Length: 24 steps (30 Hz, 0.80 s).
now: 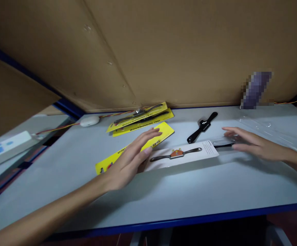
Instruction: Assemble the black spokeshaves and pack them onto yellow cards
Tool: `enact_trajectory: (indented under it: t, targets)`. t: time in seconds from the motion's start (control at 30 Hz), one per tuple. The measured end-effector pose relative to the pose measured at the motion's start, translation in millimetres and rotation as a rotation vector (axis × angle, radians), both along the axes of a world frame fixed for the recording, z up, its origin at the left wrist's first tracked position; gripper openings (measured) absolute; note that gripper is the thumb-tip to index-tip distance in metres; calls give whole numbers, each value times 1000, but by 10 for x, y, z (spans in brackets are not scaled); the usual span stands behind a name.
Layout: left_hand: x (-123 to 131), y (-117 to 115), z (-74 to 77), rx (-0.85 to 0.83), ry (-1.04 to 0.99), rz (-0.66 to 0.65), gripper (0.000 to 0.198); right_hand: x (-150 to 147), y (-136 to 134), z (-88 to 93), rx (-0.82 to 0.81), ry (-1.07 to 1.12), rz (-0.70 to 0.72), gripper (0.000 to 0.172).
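Observation:
My left hand [131, 157] lies open, fingers stretched flat, over the near end of a yellow backing card [112, 158] and the left edge of a white card [184, 158] printed with a spokeshave picture. My right hand [251, 145] is open too, fingers extended over a clear plastic blister [222, 141] at the white card's right end. A bare black spokeshave [202, 127] lies just behind the white card, apart from both hands.
Two packaged spokeshaves on yellow cards [140, 118] sit at the back. A white rounded device [90, 120] with a red-yellow cable lies at the back left. More clear blisters [273, 131] lie at the right. The grey table has a blue front edge [189, 220]. Cardboard walls stand behind.

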<state>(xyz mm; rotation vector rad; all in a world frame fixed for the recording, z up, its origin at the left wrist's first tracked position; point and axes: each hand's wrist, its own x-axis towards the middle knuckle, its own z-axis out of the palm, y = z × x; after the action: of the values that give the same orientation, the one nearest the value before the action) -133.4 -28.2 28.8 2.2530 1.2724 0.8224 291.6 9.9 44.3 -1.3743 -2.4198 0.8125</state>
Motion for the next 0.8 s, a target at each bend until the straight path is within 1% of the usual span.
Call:
enact_trajectory:
  t: [0.03,0.07,0.13,0.17,0.23,0.3,0.33,0.37,0.43,0.53,0.63,0.67,0.77,0.8]
  targets:
    - [-53,-67,-45,-67,-36,78,51,28,-11,-39,-23,51,-77,60]
    - [-92,-133,-86,-117,-91,144,51,45,-19,-73,-25,70,-150,56]
    - [-148,-239,-147,-192,-207,242,49,59,-18,-115,-3,30,-230,58]
    - [-170,-273,-165,-210,-277,283,46,62,-8,-120,1,-14,-233,61]
    - [-199,-305,-177,-272,-436,349,42,62,20,-97,-41,-109,-173,69]
    - [-195,-307,-153,-420,-599,377,41,30,31,-47,-129,-168,-70,75]
    - [-179,-303,-128,-513,-669,378,42,-5,22,-17,-174,-180,-11,73]
    - [-154,-299,-97,-594,-727,376,44,-54,1,12,-209,-180,45,68]
    - [-92,-283,-29,-679,-818,375,47,-178,-70,60,-259,-154,124,49]
    - [-15,-208,42,-694,-896,366,53,-344,-196,101,-305,-63,134,48]
    - [12,-55,36,-665,-913,397,57,-383,-259,115,-346,0,136,44]
    - [14,2,22,-654,-892,403,53,-370,-258,123,-354,8,147,43]
    - [14,137,-13,-615,-877,408,28,-289,-213,182,-395,0,210,40]
    - [17,161,-13,-611,-862,394,23,-257,-192,216,-420,-10,231,39]
